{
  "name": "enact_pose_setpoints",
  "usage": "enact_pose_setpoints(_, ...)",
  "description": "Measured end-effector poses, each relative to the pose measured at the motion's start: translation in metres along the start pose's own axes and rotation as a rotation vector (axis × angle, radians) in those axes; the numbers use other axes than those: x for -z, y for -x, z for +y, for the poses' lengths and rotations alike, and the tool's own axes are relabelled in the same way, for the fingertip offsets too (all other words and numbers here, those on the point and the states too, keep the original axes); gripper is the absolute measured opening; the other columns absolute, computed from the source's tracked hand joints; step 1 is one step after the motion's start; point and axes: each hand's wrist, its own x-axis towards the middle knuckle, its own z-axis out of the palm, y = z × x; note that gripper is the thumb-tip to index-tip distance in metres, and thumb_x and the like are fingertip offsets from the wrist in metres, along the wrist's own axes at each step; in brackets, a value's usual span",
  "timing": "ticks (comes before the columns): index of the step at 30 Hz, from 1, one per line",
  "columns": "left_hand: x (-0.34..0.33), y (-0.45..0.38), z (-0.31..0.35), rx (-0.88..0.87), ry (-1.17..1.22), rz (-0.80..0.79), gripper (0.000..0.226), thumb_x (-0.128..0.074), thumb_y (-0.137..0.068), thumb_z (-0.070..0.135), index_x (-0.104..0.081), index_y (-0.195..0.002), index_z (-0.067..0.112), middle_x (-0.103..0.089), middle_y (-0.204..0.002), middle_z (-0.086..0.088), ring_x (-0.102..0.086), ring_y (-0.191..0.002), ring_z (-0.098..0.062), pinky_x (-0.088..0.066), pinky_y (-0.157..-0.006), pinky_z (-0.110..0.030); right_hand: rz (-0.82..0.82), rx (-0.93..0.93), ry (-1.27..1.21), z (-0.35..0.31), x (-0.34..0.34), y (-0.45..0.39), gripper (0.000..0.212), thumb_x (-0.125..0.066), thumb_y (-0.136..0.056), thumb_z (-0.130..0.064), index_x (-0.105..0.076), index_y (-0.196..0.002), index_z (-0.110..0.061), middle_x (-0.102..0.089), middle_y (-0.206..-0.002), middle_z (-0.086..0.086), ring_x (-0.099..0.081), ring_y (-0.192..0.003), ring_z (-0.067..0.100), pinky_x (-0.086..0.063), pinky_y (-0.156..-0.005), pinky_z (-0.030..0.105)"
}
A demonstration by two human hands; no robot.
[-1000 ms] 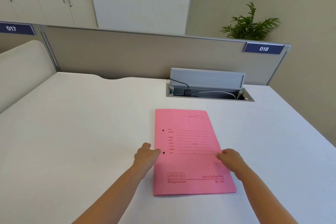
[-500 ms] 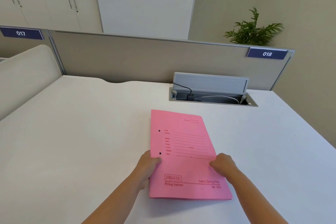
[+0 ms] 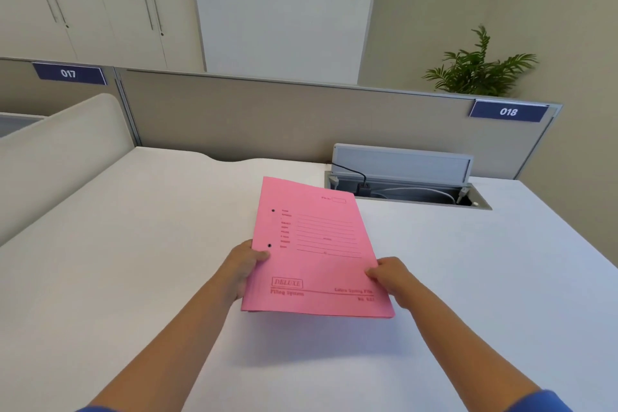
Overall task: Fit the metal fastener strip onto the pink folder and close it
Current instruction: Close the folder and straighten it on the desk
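The pink folder [image 3: 314, 251] is closed and held up off the white desk [image 3: 150, 244], its printed cover facing me. Two punched holes show near its left edge. My left hand [image 3: 245, 262] grips the left edge just below the lower hole, thumb on top. My right hand [image 3: 388, 274] grips the right edge, thumb on the cover. The near end of the folder casts a shadow on the desk beneath it. No metal fastener strip is visible anywhere in view.
An open cable tray [image 3: 404, 191] with its lid raised and cords inside sits in the desk behind the folder. A grey partition [image 3: 267, 117] with labels 017 and 018 bounds the far edge. A padded divider [image 3: 57, 150] stands at left.
The folder lay flat on the desk with my hands at its edges; both hands have since gripped it and lifted it up toward me.
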Motion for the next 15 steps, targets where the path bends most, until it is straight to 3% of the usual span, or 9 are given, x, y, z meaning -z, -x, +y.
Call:
enact_pose_setpoints(5, 0.005, -0.024, 0.007, -0.09, -0.193, 0.126, 0.031, -0.05, -0.086, -0.004, -0.053, -0.115, 0.004, -0.062, -0.112, -0.021, -0.061, -0.086, -0.034, -0.051, -0.077, -0.042, 0.028, -0.024, 0.085, -0.018, -0.013, -0.022, 0.003, -0.052, -0.083, -0.002, -0.05, -0.082, -0.004, -0.056, -0.09, 0.014, -0.056, -0.082, 0.026, -0.044, -0.07, 0.031)
enact_pose_setpoints(7, 0.005, -0.034, 0.008, -0.111, -0.264, 0.176, 0.034, -0.054, -0.083, -0.005, -0.052, -0.116, 0.002, -0.062, -0.114, -0.021, -0.06, -0.086, -0.034, -0.052, -0.077, -0.042, 0.047, -0.032, 0.138, -0.021, -0.017, -0.031, 0.016, -0.053, -0.083, -0.002, -0.045, -0.07, -0.007, -0.054, -0.088, 0.013, -0.055, -0.081, 0.025, -0.044, -0.069, 0.029)
enact_pose_setpoints(11, 0.005, -0.049, 0.008, -0.114, -0.458, 0.243, 0.02, -0.059, -0.077, -0.005, -0.055, -0.092, 0.008, -0.065, -0.107, -0.022, -0.06, -0.085, -0.034, -0.054, -0.08, -0.043, 0.065, -0.051, 0.27, -0.024, -0.025, -0.044, 0.029, -0.055, -0.083, -0.004, -0.038, -0.062, -0.012, -0.051, -0.074, 0.005, -0.055, -0.08, 0.022, -0.048, -0.072, 0.027)
enact_pose_setpoints(15, 0.008, -0.059, 0.006, -0.108, -0.674, 0.296, 0.014, -0.061, -0.076, -0.002, -0.057, -0.085, 0.007, -0.063, -0.112, -0.021, -0.06, -0.096, -0.035, -0.046, -0.077, -0.035, 0.089, -0.029, 0.396, -0.03, -0.034, -0.051, 0.016, -0.058, -0.082, -0.008, -0.042, -0.081, -0.01, -0.052, -0.077, 0.002, -0.054, -0.079, 0.021, -0.039, -0.049, 0.02)
